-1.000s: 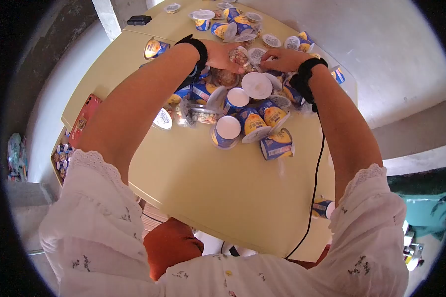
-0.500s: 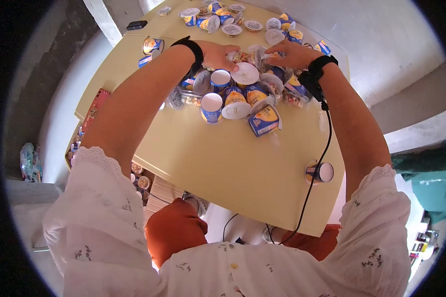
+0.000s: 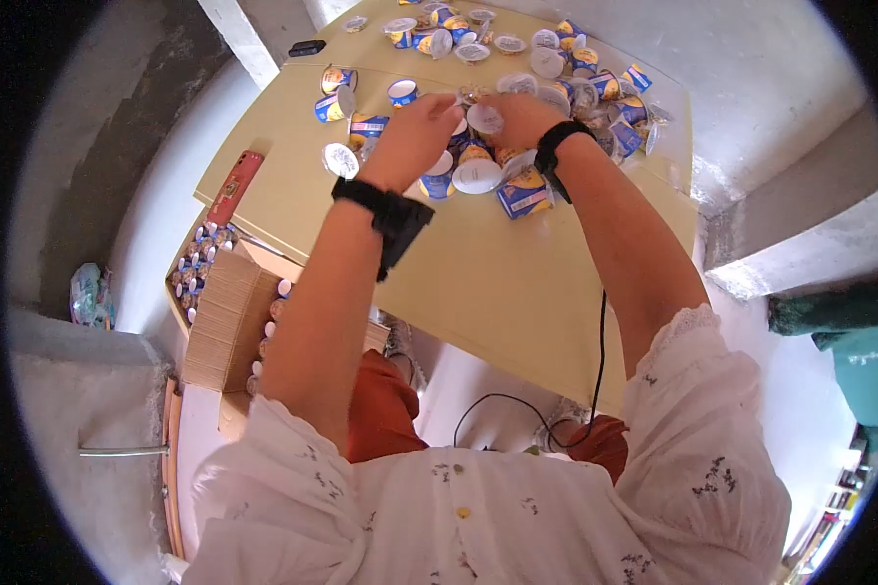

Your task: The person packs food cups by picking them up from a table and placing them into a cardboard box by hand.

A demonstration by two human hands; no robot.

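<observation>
Your left hand (image 3: pixel 415 136) and right hand (image 3: pixel 510 117) are raised together over the far half of the counter (image 3: pixel 478 283), above the heap of cups (image 3: pixel 502 175). Between them they hold a small clear packet (image 3: pixel 480 117) with a pale round lid; the fingers of both hands are curled onto it, left from the near-left side, right from the right. Whether either grip is firm cannot be told at this size. Each wrist carries a black band (image 3: pixel 385 210), and a black cable (image 3: pixel 595 351) hangs from your right arm past the near edge of the counter. The heap of blue-and-yellow cups lies directly under the hands, several tipped on their sides with white bottoms showing. More cups are strewn toward the far right corner. A red phone (image 3: pixel 236 185) lies at the left edge. Below the left edge, a cardboard box (image 3: pixel 226 322) stands beside rows of packed cups.
</observation>
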